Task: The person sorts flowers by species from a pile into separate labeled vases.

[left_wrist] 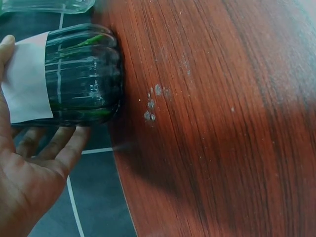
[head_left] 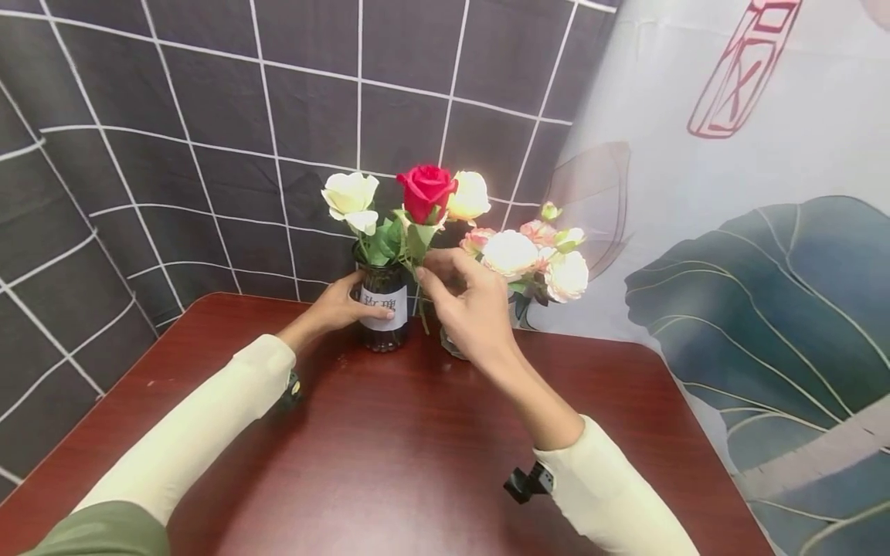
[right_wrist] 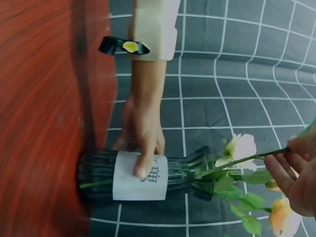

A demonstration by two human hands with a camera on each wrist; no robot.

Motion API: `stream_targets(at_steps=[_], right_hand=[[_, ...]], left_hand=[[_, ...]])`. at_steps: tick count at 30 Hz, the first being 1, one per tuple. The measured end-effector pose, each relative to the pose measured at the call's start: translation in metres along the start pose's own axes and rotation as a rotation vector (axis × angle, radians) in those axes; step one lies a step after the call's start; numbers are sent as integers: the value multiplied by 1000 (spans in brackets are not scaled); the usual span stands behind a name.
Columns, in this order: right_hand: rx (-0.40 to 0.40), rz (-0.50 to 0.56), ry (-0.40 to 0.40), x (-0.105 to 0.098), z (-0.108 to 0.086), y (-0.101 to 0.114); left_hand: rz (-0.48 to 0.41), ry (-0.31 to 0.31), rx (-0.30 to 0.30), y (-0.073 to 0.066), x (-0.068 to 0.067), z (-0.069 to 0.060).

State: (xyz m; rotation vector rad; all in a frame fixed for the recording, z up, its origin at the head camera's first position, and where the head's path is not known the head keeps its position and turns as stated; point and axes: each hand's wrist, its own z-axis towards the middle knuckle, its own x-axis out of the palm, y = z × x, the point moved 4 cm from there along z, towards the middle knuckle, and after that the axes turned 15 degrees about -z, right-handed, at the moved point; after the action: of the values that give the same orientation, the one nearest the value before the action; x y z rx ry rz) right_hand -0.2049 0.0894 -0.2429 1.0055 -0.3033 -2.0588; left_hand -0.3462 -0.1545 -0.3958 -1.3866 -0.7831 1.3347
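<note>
My left hand (head_left: 341,303) grips a dark ribbed glass vase (head_left: 384,338) around its middle, thumb across the white label (right_wrist: 131,175). The vase stands upright on the table and holds a white rose (head_left: 350,194) and a yellowish rose (head_left: 469,196) with green leaves. To the right of it, my right hand (head_left: 476,297) pinches the stem of a red rose (head_left: 426,193). That stem (right_wrist: 247,158) slants down, its lower end in front of or beside the vase's neck in the right wrist view; I cannot tell whether it touches the glass.
Behind my right hand stands a second, partly hidden glass vase (head_left: 452,346) with pink and white flowers (head_left: 511,253). A reddish-brown wooden table (head_left: 389,455) carries both vases. Dark checked cloth (head_left: 306,116) hangs behind, and a pale printed cloth (head_left: 660,170) hangs at the right.
</note>
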Motion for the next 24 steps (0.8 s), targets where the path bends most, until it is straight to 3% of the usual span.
stream_targets(at_steps=[12, 24], right_hand=[[32, 155, -137, 20, 35, 12], [57, 160, -247, 41, 57, 9]], left_hand=[[16, 14, 30, -5, -3, -4], [30, 19, 3, -9, 1, -8]])
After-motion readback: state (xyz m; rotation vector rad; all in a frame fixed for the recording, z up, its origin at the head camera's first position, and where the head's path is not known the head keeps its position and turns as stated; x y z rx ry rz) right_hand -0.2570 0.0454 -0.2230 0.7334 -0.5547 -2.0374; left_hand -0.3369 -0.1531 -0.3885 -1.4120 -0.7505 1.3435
